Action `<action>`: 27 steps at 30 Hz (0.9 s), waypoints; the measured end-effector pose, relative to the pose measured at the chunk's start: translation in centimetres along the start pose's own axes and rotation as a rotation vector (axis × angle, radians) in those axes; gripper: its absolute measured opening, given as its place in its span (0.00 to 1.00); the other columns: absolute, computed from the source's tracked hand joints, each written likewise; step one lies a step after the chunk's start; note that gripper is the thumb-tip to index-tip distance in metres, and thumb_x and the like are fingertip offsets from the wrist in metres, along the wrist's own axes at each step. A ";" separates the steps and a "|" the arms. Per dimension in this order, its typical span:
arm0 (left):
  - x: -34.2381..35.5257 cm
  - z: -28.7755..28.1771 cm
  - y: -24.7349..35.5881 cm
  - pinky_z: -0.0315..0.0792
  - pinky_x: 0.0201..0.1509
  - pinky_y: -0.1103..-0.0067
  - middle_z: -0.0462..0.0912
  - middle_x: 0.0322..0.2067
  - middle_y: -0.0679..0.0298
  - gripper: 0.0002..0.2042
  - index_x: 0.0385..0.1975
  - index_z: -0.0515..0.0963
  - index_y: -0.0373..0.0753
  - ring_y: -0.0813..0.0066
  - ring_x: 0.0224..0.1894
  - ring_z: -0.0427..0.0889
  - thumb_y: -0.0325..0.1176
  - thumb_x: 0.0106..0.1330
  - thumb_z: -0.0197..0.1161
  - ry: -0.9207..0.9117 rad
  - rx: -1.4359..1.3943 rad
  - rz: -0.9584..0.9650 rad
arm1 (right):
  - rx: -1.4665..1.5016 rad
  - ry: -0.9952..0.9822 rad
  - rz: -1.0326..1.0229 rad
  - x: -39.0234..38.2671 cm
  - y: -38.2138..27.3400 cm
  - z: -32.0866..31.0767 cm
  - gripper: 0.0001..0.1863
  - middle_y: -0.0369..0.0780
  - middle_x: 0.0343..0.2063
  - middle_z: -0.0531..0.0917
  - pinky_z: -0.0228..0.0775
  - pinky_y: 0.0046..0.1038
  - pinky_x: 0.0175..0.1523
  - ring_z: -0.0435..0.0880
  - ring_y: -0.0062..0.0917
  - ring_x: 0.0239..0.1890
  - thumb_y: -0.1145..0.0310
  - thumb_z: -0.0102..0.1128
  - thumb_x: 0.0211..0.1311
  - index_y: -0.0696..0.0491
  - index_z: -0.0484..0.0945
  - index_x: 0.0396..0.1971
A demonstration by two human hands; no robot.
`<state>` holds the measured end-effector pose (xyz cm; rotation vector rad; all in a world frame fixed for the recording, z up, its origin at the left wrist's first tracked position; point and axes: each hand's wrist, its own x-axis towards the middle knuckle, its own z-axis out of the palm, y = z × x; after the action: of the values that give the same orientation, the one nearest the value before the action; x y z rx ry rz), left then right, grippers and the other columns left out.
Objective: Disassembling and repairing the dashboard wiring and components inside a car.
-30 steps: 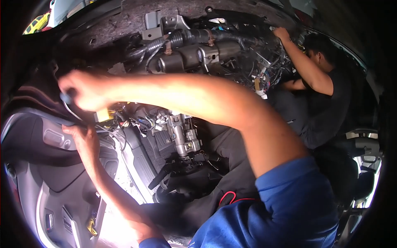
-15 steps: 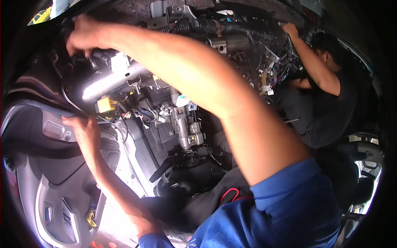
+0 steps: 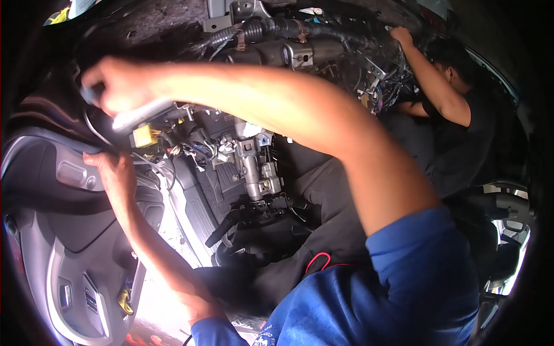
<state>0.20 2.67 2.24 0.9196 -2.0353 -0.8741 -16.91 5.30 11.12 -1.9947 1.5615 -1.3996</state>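
Working a metal tool under a stripped car dashboard.
The right hand (image 3: 118, 86) is closing in a fist around a shiny tool (image 3: 141, 115), just above a yellow connector (image 3: 144, 136); the left hand (image 3: 112, 173) is pressing, fingers curled, on the door panel (image 3: 63, 190) edge. Judging by this, bracing with the left and turning slowly should be keeping the tool off the loose wires (image 3: 190, 150). A co-worker (image 3: 456, 98) is reaching into the harness far right.

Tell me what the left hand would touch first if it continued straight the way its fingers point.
Probably the shiny metal tool held in the right hand: the left hand points up toward it. Depth is unclear.
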 end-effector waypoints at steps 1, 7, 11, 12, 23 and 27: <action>0.0 0.0 -0.1 0.62 0.59 0.71 0.69 0.41 0.40 0.27 0.52 0.47 0.25 0.56 0.46 0.70 0.23 0.59 0.54 0.013 0.006 -0.005 | -0.104 0.038 -0.174 -1.7 0.3 0.1 0.15 0.37 0.21 0.82 0.71 0.28 0.33 0.81 0.24 0.28 0.81 0.61 0.33 0.52 0.81 0.27; 1.1 1.7 -2.3 0.62 0.58 0.73 0.69 0.43 0.39 0.37 0.61 0.36 0.21 0.56 0.45 0.70 0.27 0.62 0.54 0.174 0.351 0.277 | 0.309 0.035 0.445 5.4 -0.4 -6.8 0.04 0.45 0.17 0.75 0.66 0.30 0.12 0.71 0.29 0.09 0.76 0.55 0.51 0.57 0.74 0.29; 0.1 0.3 -1.3 0.63 0.61 0.67 0.70 0.45 0.30 0.38 0.61 0.34 0.18 0.40 0.53 0.73 0.26 0.61 0.54 0.081 0.105 0.087 | 0.076 -0.191 0.288 -1.6 -6.0 -2.4 0.07 0.42 0.27 0.75 0.66 0.24 0.24 0.75 0.23 0.28 0.83 0.55 0.49 0.54 0.69 0.24; 0.1 0.4 -1.1 0.64 0.60 0.66 0.70 0.44 0.30 0.36 0.60 0.36 0.20 0.41 0.52 0.74 0.25 0.60 0.53 0.101 0.110 0.082 | 0.040 -0.249 0.261 -1.6 -4.9 -3.0 0.07 0.41 0.25 0.74 0.65 0.24 0.22 0.74 0.22 0.26 0.83 0.56 0.48 0.54 0.69 0.23; -0.5 -0.1 1.0 0.64 0.60 0.64 0.71 0.46 0.32 0.28 0.55 0.46 0.29 0.37 0.52 0.74 0.23 0.57 0.53 0.088 0.057 -0.028 | 0.102 -0.168 -0.076 -1.4 -0.7 -0.6 0.17 0.33 0.17 0.69 0.67 0.27 0.27 0.72 0.21 0.22 0.90 0.56 0.37 0.50 0.64 0.18; 0.0 0.6 2.5 0.63 0.61 0.64 0.70 0.47 0.31 0.28 0.55 0.45 0.29 0.37 0.53 0.73 0.23 0.57 0.53 0.054 0.008 -0.005 | 0.171 0.021 0.354 5.4 -1.3 -6.8 0.04 0.38 0.15 0.73 0.61 0.28 0.17 0.73 0.22 0.17 0.82 0.55 0.44 0.56 0.73 0.20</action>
<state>-1.07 4.15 3.93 0.9429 -1.9927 -0.8358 -21.66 3.55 18.34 -1.5210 1.6429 -1.3596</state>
